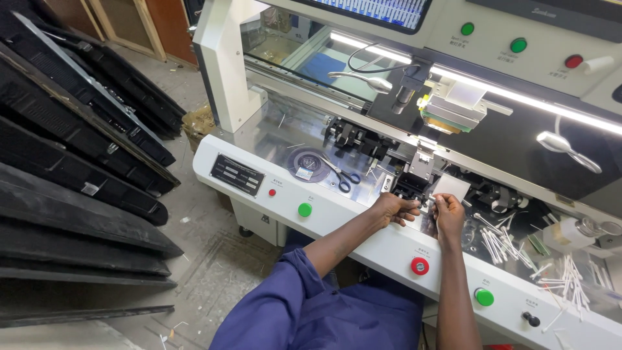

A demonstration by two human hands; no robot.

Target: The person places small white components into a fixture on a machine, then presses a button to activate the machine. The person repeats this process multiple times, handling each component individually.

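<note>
The big white bonding machine (272, 162) with its polished metal bed fills the view ahead of me, and to my left a stack of black flat-panel frames (78, 162) leans on the floor, well apart from the work. A row of round buttons runs along the machine's front edge, green (304, 209), red (420, 266) and green again (484, 297). On the bed sit a dark roll of tape (309, 164) and, just beside it, small black-handled scissors (345, 177). Off to my right a scatter of white cotton swabs (512, 249) lies near a small clear bottle (570, 232).

My left hand (394, 209) rests on the bed's edge with fingers curled in against the black clamp block (411, 185). I cannot tell whether it truly grips anything. My right hand (448, 214) is pinched closed on a thin, pale strip (429, 203), too small to identify. The strip spans the gap between my two hands, right in front of the clamp and just below a small white card (451, 186).

I judge I am lining this strip up at the clamp, a fine-placement step. What comes after calls for steady fingers and a small, level feed, with my left hand bracing.
</note>
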